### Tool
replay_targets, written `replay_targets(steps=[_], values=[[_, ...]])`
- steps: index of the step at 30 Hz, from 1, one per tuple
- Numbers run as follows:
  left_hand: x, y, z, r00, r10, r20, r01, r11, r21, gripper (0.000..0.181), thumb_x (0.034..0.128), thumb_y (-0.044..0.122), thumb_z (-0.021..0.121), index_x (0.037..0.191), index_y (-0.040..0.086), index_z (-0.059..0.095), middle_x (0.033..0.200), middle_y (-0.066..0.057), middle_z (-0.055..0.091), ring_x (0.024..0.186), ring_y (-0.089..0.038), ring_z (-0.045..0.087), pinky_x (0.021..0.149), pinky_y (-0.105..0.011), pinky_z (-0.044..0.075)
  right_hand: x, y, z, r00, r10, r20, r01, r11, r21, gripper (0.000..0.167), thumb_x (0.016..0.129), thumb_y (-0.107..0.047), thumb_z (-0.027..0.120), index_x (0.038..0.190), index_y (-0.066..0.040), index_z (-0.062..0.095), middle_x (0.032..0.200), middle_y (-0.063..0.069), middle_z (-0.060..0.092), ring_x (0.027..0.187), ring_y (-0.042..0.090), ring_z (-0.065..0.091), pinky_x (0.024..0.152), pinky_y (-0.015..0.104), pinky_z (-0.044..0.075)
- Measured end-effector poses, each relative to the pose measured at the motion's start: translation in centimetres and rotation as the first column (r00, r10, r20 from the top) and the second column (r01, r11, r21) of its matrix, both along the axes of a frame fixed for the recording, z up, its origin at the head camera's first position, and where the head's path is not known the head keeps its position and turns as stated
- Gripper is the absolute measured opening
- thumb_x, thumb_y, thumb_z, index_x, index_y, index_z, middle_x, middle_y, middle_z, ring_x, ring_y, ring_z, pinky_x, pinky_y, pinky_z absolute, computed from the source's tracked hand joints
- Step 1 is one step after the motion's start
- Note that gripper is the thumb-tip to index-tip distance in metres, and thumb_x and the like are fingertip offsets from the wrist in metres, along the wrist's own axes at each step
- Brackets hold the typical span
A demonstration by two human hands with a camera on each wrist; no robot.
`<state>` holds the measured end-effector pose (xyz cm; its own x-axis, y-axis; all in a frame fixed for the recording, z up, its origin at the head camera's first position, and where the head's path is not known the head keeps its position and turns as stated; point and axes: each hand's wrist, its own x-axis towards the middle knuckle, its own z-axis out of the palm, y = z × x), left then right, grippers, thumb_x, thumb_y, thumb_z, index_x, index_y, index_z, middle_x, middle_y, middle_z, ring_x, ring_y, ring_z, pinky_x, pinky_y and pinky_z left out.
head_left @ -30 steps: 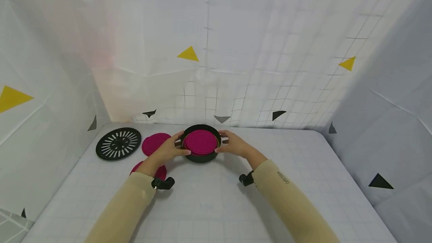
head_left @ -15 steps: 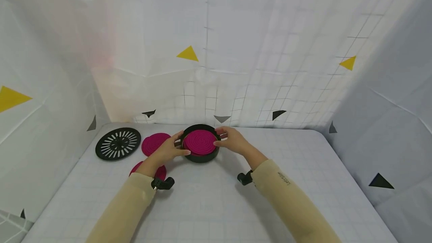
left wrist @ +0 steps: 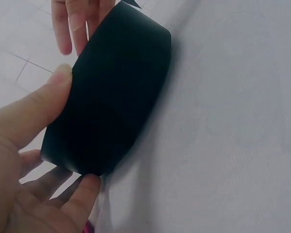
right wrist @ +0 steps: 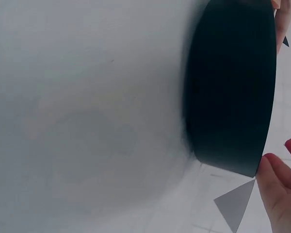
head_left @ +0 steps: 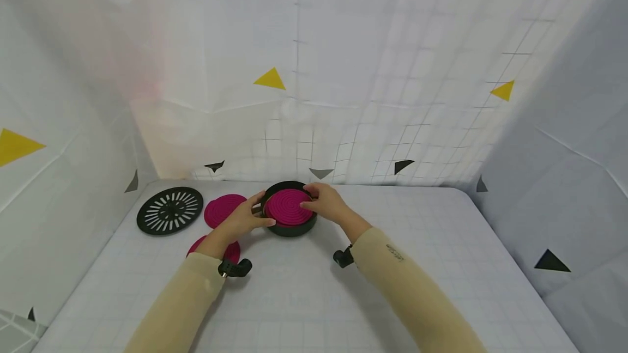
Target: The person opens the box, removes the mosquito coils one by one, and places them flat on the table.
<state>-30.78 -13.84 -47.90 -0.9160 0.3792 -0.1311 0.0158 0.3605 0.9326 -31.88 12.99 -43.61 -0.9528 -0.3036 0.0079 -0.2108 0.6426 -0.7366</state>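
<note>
A round black holder (head_left: 294, 231) stands near the back of the table, a pink ringed disc (head_left: 287, 207) lying inside its rim. My left hand (head_left: 241, 219) grips the holder's left side, thumb in front and fingers behind; the left wrist view shows that thumb on the rim of the holder (left wrist: 111, 87). At the right edge, my right hand (head_left: 331, 204) reaches over the rim, its thumb by the disc's right side. In the right wrist view, fingers of my right hand (right wrist: 279, 194) touch the lower end of the holder (right wrist: 233, 87); the disc is hidden there.
A black slotted disc (head_left: 170, 210) lies at the back left of the white table (head_left: 294, 298). Between it and the holder is more pink coaster material (head_left: 223, 210); another pink disc (head_left: 233, 252) is partly covered by my left forearm. White sheets rise behind and beside the table.
My right hand has moved left from the holder's outer right side to over its rim, the thumb now above the pink disc's edge. My left hand keeps its grip.
</note>
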Motion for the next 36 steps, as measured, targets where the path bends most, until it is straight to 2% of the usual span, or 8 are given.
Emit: replay_targets(steps=[10, 15, 23, 30, 36], values=[[0.2, -0.1, 0.0, 1.0, -0.017, -0.008, 0.017, 1.0, -0.001, 0.103, 0.0852, 0.028, 0.082, 0.161, 0.012, 0.015, 0.165, -0.014, 0.02, 0.147, -0.037, 0.028, 0.113, -0.054, 0.033, -0.4, -1.3, 0.0, 1.0, -0.012, 0.005, 0.012, 0.996, 0.084, 0.054, 0.091, -0.025, 0.075, 0.14, -0.008, 0.057, 0.137, 0.014, 0.059, 0.127, 0.027, 0.054, 0.106, 0.043, 0.044], [0.2, -0.1, -0.1, 1.0, -0.012, -0.008, 0.012, 1.0, -0.003, 0.103, 0.0858, 0.029, 0.082, 0.161, 0.012, 0.014, 0.165, -0.015, 0.02, 0.147, -0.038, 0.028, 0.113, -0.055, 0.033, -0.6, -1.5, -0.1, 0.999, -0.034, 0.031, 0.032, 0.998, 0.05, 0.054, 0.091, -0.024, 0.074, 0.14, -0.009, 0.057, 0.14, 0.015, 0.057, 0.13, 0.028, 0.052, 0.107, 0.044, 0.043], [0.3, 0.0, 0.0, 1.0, 0.001, 0.003, -0.001, 1.0, -0.024, 0.103, 0.0847, 0.029, 0.082, 0.162, 0.015, 0.016, 0.164, -0.014, 0.023, 0.147, -0.037, 0.029, 0.112, -0.055, 0.035, -0.7, -1.7, -0.1, 0.997, -0.048, 0.06, 0.046, 0.998, 0.037, 0.052, 0.092, -0.022, 0.073, 0.139, -0.009, 0.057, 0.137, 0.013, 0.059, 0.126, 0.027, 0.054, 0.103, 0.042, 0.047], [0.3, -0.1, -0.2, 1.0, -0.007, -0.028, 0.005, 0.999, -0.049, 0.102, 0.0857, 0.031, 0.081, 0.161, 0.013, 0.016, 0.164, -0.014, 0.023, 0.147, -0.037, 0.03, 0.112, -0.055, 0.034, -0.5, -1.8, 0.0, 0.993, -0.043, 0.109, 0.05, 0.997, -0.057, 0.046, 0.092, -0.017, 0.074, 0.135, -0.008, 0.06, 0.132, 0.012, 0.062, 0.122, 0.026, 0.057, 0.101, 0.04, 0.05], [0.3, -0.1, -0.1, 1.0, -0.008, -0.029, 0.007, 0.999, -0.042, 0.102, 0.085, 0.03, 0.082, 0.161, 0.013, 0.016, 0.164, -0.014, 0.023, 0.147, -0.036, 0.031, 0.112, -0.055, 0.035, -0.4, -1.9, -0.3, 0.994, -0.033, 0.107, 0.043, 0.995, -0.091, 0.046, 0.092, -0.016, 0.073, 0.135, -0.006, 0.06, 0.132, 0.011, 0.062, 0.122, 0.026, 0.057, 0.101, 0.039, 0.049]])
